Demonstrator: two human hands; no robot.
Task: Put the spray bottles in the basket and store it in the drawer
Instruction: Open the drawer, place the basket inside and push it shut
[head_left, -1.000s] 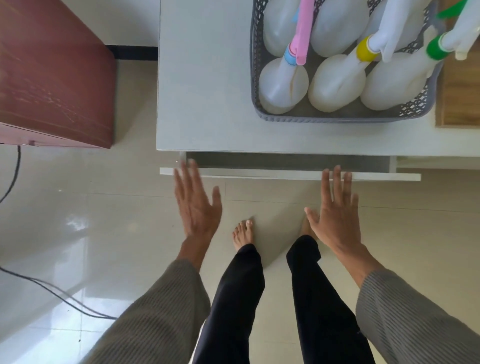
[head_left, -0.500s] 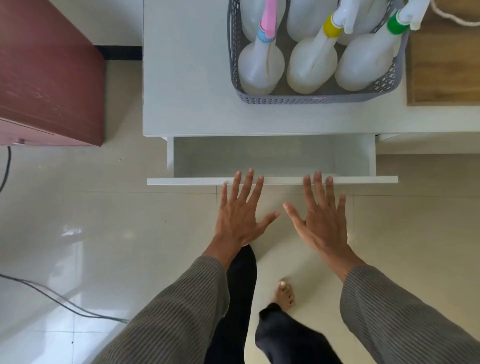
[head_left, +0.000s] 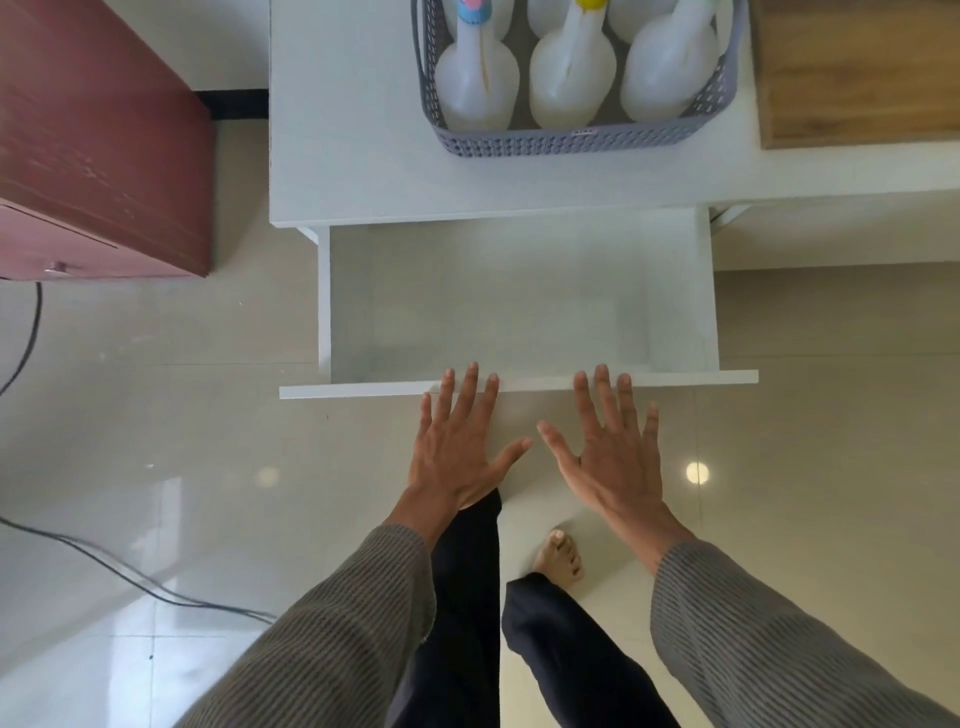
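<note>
A grey perforated basket (head_left: 571, 139) stands on the white table top (head_left: 353, 130), holding several translucent white spray bottles (head_left: 571, 83) upright; their tops run out of view. Below the table edge a white drawer (head_left: 519, 387) is pulled far out and its inside is bare. My left hand (head_left: 462, 441) and my right hand (head_left: 613, 447) are flat with fingers spread, side by side, fingertips lying over the drawer's front panel. Neither hand holds anything.
A dark red cabinet (head_left: 93, 135) stands to the left of the table. A wooden board (head_left: 857, 73) lies at the table's right. Black cables (head_left: 104, 561) run across the shiny tiled floor at left. My legs and a bare foot (head_left: 558, 558) are below the hands.
The drawer has slid out much farther toward me. My hands have come closer together at its front, and I have stepped back.
</note>
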